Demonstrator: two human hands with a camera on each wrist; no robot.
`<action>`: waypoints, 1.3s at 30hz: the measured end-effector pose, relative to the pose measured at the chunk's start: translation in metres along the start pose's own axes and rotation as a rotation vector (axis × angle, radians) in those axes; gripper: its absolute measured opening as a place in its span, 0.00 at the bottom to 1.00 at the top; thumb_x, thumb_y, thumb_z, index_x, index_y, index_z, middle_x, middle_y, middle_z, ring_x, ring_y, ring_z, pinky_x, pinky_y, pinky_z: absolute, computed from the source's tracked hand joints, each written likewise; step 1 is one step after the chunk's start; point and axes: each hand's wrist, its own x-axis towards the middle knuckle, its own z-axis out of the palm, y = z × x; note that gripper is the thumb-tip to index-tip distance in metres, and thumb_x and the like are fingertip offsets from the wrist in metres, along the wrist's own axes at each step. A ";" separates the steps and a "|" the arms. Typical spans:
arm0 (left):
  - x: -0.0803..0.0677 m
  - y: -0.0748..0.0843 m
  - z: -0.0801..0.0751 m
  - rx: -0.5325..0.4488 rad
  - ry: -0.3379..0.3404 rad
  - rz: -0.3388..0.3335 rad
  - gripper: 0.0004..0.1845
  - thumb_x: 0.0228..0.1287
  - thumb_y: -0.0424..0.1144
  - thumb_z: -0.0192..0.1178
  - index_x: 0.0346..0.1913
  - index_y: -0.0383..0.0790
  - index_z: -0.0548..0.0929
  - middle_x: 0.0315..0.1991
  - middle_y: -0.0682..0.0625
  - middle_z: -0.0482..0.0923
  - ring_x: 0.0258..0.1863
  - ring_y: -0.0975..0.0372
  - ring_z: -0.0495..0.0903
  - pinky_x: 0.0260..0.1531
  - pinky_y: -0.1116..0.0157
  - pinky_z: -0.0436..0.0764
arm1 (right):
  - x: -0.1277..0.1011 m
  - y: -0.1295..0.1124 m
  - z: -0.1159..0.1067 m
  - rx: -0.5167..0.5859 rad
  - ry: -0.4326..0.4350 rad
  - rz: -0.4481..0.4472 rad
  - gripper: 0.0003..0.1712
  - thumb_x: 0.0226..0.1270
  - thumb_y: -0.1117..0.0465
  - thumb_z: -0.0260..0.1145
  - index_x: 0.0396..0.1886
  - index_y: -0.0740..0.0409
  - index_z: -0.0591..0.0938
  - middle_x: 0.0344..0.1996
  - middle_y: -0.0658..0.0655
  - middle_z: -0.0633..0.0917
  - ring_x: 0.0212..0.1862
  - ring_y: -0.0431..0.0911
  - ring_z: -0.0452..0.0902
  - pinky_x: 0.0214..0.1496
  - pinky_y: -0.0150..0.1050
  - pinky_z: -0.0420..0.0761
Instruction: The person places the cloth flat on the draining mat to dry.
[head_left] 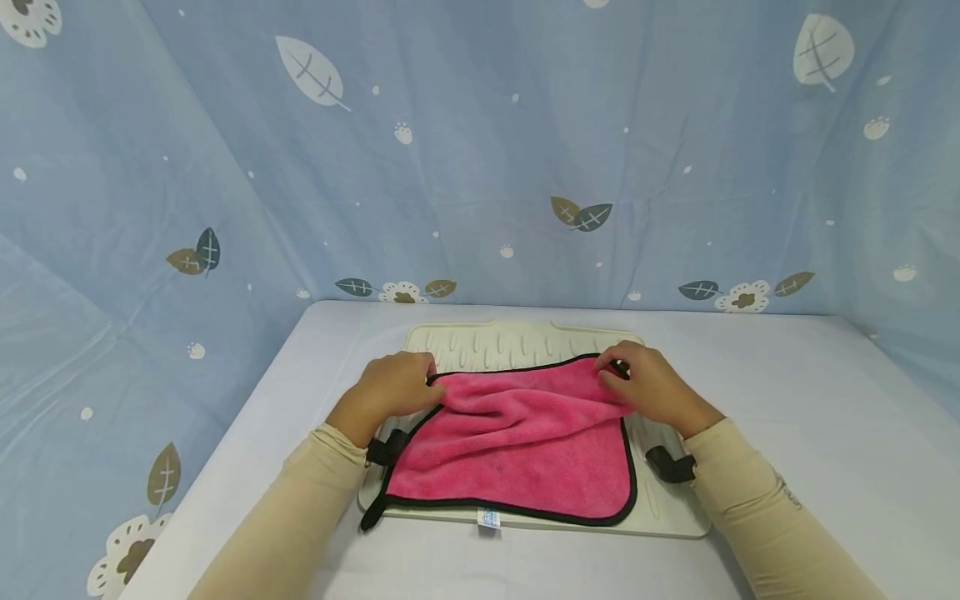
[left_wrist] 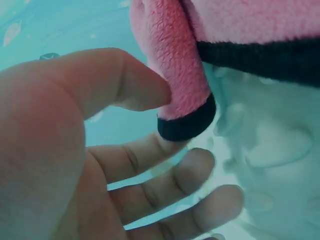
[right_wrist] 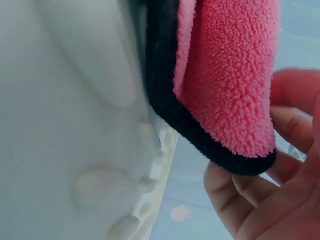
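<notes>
A pink fleece towel [head_left: 517, 450] with black trim lies rumpled on a cream ribbed mat [head_left: 517, 343] on the white table. My left hand [head_left: 429, 379] pinches the towel's far left corner [left_wrist: 182, 100] between thumb [left_wrist: 125, 85] and forefinger. At the far right corner [right_wrist: 225, 100], my right hand [head_left: 609, 371] holds the cloth, and its fingers [right_wrist: 235, 200] curl under the black edge. Both corners are lifted slightly off the mat. The towel's near edge lies flat, with a small white label [head_left: 488, 518] at its middle.
The table [head_left: 810, 400] is boxed in by blue leaf-print fabric [head_left: 480, 167] at the back and on both sides. The mat's raised ribs [right_wrist: 100, 185] show beside the towel. A black hanging loop [head_left: 371, 517] trails off the towel's near left corner.
</notes>
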 end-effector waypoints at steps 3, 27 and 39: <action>0.002 -0.001 -0.001 -0.002 0.012 -0.008 0.09 0.61 0.45 0.62 0.38 0.43 0.80 0.31 0.50 0.80 0.32 0.58 0.77 0.31 0.56 0.75 | -0.001 0.000 0.000 -0.012 0.032 -0.006 0.09 0.63 0.73 0.66 0.39 0.60 0.87 0.39 0.58 0.86 0.45 0.51 0.80 0.49 0.49 0.79; 0.013 -0.004 0.002 -0.163 0.357 -0.031 0.09 0.70 0.44 0.61 0.48 0.46 0.82 0.28 0.53 0.85 0.19 0.62 0.76 0.19 0.65 0.70 | 0.000 -0.003 -0.004 -0.024 0.099 0.013 0.17 0.66 0.71 0.64 0.54 0.68 0.83 0.51 0.67 0.83 0.56 0.61 0.79 0.52 0.55 0.79; 0.013 -0.004 0.001 -0.240 0.486 -0.039 0.08 0.71 0.43 0.60 0.49 0.47 0.82 0.32 0.53 0.87 0.18 0.62 0.75 0.19 0.65 0.70 | 0.001 -0.004 -0.005 -0.020 0.073 0.020 0.26 0.67 0.70 0.64 0.64 0.70 0.76 0.60 0.72 0.77 0.63 0.66 0.73 0.56 0.60 0.79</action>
